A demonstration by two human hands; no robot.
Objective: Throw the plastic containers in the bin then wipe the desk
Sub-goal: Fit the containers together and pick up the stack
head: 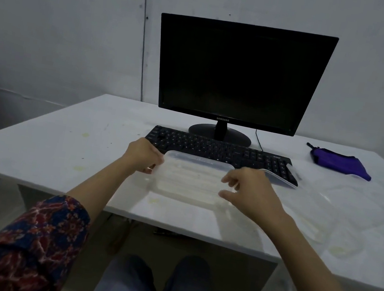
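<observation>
Patterned red-and-blue sleeves (43,235) frame the bottom of the view, with grey trousers (156,289) between them below the near edge of the white desk (46,146). Both forearms reach over that edge to a clear plastic container (190,180), which sits at the front centre of the desk, just before the keyboard. The left hand (143,156) grips its left end, fingers curled round the rim. The right hand (249,193) holds the right end, thumb and fingers bent onto the rim and slightly apart from one another. To the right lie more clear plastic containers (357,211), hard to tell apart against the white top, and a clear lid (279,179) rests against the keyboard's right front corner. Faint yellowish stains (84,135) mark the desk. Behind the held container stands a black keyboard (220,150), then a dark Samsung monitor (241,74) near the grey wall (54,20). A purple pouch (340,163) lies at far right.
</observation>
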